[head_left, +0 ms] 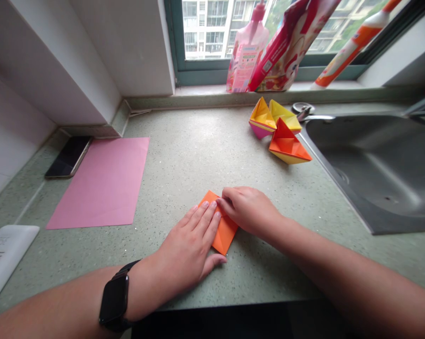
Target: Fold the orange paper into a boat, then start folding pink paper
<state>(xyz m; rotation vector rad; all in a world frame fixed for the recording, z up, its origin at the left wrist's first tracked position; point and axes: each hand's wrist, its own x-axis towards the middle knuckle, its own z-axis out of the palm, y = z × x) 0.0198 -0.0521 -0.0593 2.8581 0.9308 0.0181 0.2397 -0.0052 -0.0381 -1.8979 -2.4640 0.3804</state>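
A folded piece of orange paper (226,235) lies on the speckled counter near its front edge. Flat across its left part rests my left hand (193,240), fingers stretched out and thumb apart. My right hand (249,207) is closed at the paper's upper right side, thumb and finger pinched against its edge; the fingertips are partly hidden. Farther back stand several-coloured folded paper boats: an orange-red boat (289,147), a yellow and pink boat (262,117) and a yellow-green boat (284,117), close together.
On the left lie a pink paper sheet (106,183), a dark phone (69,157) touching it, and a white device (9,259). A steel sink (374,169) is set in at the right. A pink pump bottle (247,56), a red pouch (283,52) and an orange-white bottle (353,47) line the windowsill.
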